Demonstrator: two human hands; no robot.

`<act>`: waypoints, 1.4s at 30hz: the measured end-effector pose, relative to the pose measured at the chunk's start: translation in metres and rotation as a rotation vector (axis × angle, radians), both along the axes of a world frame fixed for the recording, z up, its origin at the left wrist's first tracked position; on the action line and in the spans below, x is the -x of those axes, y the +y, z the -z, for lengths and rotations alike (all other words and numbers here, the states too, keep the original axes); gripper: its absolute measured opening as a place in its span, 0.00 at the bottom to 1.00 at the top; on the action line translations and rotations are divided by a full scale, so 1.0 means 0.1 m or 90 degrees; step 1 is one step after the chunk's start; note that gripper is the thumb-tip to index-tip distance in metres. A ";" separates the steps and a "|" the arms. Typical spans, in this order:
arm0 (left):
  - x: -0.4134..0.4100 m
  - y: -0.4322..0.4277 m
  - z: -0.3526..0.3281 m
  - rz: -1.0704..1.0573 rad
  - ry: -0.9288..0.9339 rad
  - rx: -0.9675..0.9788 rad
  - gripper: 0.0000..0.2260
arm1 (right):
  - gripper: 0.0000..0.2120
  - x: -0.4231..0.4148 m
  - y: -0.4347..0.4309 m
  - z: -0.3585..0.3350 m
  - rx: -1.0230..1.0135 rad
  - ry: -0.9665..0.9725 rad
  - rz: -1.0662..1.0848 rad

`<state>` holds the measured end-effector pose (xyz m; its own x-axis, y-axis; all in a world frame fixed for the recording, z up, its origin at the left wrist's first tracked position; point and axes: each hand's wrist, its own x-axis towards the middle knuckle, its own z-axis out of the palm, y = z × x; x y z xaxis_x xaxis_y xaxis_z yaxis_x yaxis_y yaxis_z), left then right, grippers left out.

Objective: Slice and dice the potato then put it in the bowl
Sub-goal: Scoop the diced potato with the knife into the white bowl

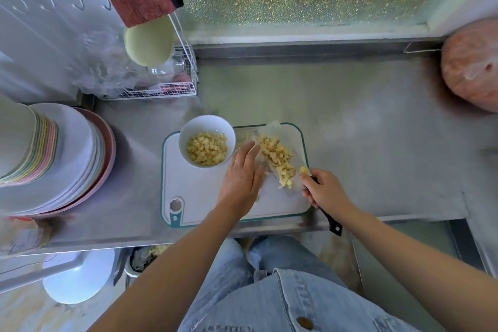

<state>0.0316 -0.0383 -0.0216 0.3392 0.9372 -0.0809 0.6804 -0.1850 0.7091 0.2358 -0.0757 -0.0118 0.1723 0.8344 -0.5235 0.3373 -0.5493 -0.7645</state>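
A white bowl (pixel 207 140) with diced potato in it sits on the far left corner of a white cutting board (pixel 199 191) with a green rim. A heap of diced potato (pixel 277 159) lies on the broad blade of a cleaver (pixel 292 183) over the board. My right hand (pixel 322 191) grips the cleaver's black handle. My left hand (pixel 242 178) is flat with straight fingers, resting against the left side of the potato heap beside the blade.
The board lies on a steel counter (pixel 350 129). A stack of plates (pixel 62 159) stands at the left, a wire rack (pixel 172 83) behind it, a wrapped pinkish round object (pixel 471 65) at the far right. A window runs along the back.
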 end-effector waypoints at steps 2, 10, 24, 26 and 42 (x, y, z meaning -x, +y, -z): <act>0.05 0.05 -0.10 -0.012 -0.015 -0.044 0.24 | 0.14 0.03 0.09 -0.11 -0.009 -0.007 -0.023; 0.56 0.57 -0.33 -0.031 0.033 -0.065 0.23 | 0.14 0.52 0.59 -0.49 -0.013 -0.061 -0.180; 0.83 0.63 -0.26 0.034 0.077 -0.067 0.22 | 0.17 0.87 0.72 -0.49 -0.005 -0.094 -0.180; 0.81 0.66 -0.25 0.072 0.077 -0.055 0.21 | 0.17 0.88 0.74 -0.50 -0.009 -0.090 -0.178; 0.98 0.51 -0.16 0.003 0.120 -0.097 0.17 | 0.17 0.88 0.74 -0.48 -0.048 -0.110 -0.188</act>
<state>-0.0662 0.0122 -0.0056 0.3356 0.9420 -0.0009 0.7974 -0.2836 0.5327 0.1474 -0.0014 0.0366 -0.0025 0.8968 -0.4423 0.6012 -0.3521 -0.7173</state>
